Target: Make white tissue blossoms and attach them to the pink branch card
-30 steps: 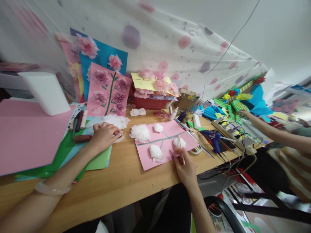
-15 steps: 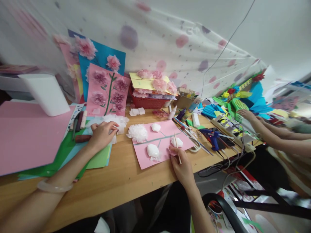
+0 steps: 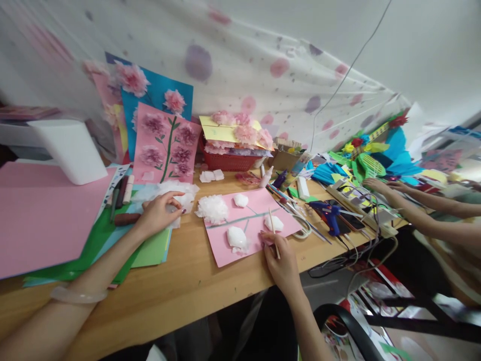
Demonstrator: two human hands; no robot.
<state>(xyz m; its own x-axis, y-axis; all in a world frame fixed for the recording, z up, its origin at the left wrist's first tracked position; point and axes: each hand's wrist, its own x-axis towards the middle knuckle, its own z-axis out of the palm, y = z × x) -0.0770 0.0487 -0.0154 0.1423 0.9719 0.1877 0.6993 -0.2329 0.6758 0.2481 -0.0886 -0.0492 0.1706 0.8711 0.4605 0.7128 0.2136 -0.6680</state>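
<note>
My right hand (image 3: 281,258) is closed round a thin wooden stick (image 3: 272,226), resting at the near right edge of a pink card (image 3: 221,255). The stick's upper part crosses a white tissue clump (image 3: 276,224). On the card are a painted green stem (image 3: 240,218), a fluffy white paper flower (image 3: 212,208) at the left, and more white clumps (image 3: 237,237). My left hand (image 3: 161,213) hovers by thin white tissue sheets (image 3: 184,193), fingers curled but apart, with nothing plainly held. A pale bangle (image 3: 78,295) circles the left wrist.
Coloured paper sheets (image 3: 152,250) and markers (image 3: 128,189) lie left. Behind stand a pink flower picture (image 3: 165,150) and a red basket (image 3: 229,160). Right are a glue bottle (image 3: 266,177), a blue glue gun (image 3: 330,218), cables, and another person's arms (image 3: 417,213).
My left hand's fingertips have dipped and spread apart beside the tissue. The right hand with its stick stays nearly in place. The other person's hands have shifted slightly.
</note>
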